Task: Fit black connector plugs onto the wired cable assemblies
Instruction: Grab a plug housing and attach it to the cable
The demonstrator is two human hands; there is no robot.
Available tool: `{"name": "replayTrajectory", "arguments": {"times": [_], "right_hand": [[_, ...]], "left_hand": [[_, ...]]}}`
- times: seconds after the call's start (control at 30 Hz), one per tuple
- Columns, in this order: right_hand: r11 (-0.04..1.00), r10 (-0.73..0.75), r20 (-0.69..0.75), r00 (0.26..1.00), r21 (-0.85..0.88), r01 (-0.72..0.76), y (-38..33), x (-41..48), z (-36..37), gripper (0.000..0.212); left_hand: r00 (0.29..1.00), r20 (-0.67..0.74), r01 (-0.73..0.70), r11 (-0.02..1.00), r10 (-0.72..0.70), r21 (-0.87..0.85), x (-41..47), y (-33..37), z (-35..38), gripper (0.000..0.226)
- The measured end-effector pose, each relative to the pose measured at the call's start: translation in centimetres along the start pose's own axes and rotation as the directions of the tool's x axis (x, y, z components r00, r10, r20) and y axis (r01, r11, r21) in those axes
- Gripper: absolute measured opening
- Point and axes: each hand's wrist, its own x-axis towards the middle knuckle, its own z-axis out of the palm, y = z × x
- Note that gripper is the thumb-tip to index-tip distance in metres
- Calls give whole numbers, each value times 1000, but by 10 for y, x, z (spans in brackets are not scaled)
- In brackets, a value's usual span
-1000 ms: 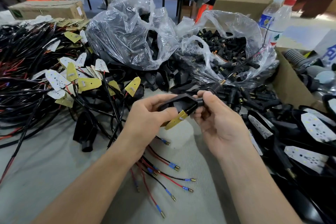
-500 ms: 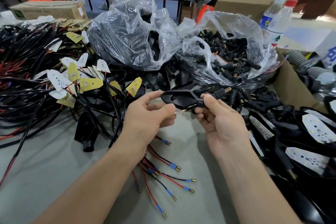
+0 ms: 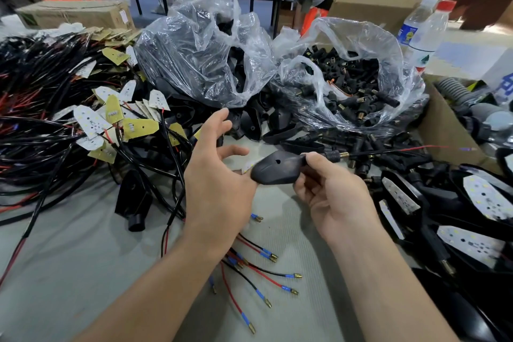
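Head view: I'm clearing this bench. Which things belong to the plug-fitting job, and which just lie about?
Job: black housing held in right hand, open left hand, bag of plugs, cable pile.
Lying about: water bottles, cardboard box, grey hose.

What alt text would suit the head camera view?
The right hand pinches a black housing by its stem, a wire trailing right; the open left hand is at its other end. A bag of black plugs and wired boards crowd the grey table.

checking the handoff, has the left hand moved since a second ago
Yes: left hand uncurled its fingers from the black housing, up toward the clear bag.
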Motion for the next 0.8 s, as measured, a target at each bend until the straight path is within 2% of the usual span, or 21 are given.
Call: {"name": "replayTrajectory", "arguments": {"times": [0.1, 0.17, 0.23, 0.33, 0.4, 0.5, 0.6, 0.7, 0.8], "right_hand": [[999, 39, 40, 998, -37, -37, -1, 0, 0, 12], [997, 34, 57, 998, -66, -30, 0, -1, 1, 11], [998, 3, 50, 999, -67, 1, 2, -2, 2, 16], [995, -79, -50, 996, -59, 76, 4, -2, 2, 22], [990, -129, -137, 982, -74, 120, 3, 0, 2, 19], [983, -155, -188, 970, -130, 132, 1, 1, 0, 20], [972, -152, -200, 968, -209, 110, 0, 3, -2, 24], [968, -143, -173, 975, -232, 100, -2, 3, -3, 23], [972, -102, -157, 982, -227, 65, -3, 1, -3, 20]], "left_hand": [[996, 13, 92, 996, -92, -23, 4, -5, 0, 94], [970, 33, 243, 963, -241, -113, 6, -7, 1, 90], [916, 100, 401, 893, -389, -203, 7, -8, 4, 79], [830, 249, 557, 765, -499, -324, 7, -7, 6, 58], [817, 303, 573, 743, -490, -345, 7, -6, 5, 51], [871, 275, 476, 838, -408, -265, 4, -2, 3, 55], [964, 202, 187, 982, -175, -42, 2, 1, -1, 59], [983, 182, -61, 987, 33, 148, 1, 5, -7, 60], [985, 144, -121, 967, 90, 222, 2, 7, -10, 57]]}}
